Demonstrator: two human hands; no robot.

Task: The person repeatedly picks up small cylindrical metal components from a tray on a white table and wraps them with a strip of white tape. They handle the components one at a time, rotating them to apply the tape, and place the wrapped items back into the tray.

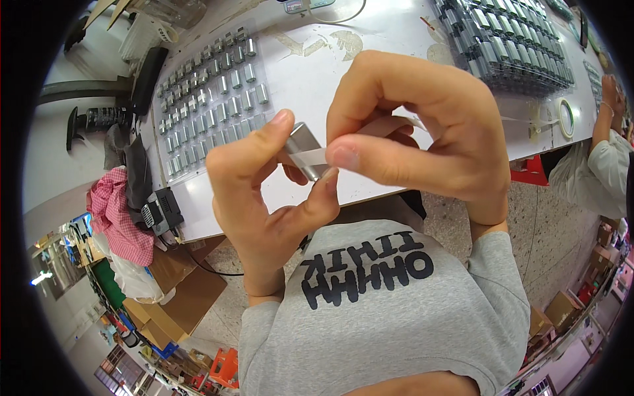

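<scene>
— How posed?
— Raised over the near edge of the white desk [389, 33], close together, fingers curled inward.
— Gripping anything?
— With the left hand [254, 178], holds a silver metal piece [304, 140] tilted between fingertips above the desk; with the right hand [439, 132], pinches a pale strip [309, 158] against the thumb, drawn across the metal.
— Any writing?
— Bold black lettering [366, 270], in two rows across the grey shirt [396, 330].

Silvery case [304, 138], whitish tape [312, 158], white tabletop [297, 82], grey shirt [396, 330] with black lettering [363, 277], red-and-white checked cloth [122, 221]
</scene>
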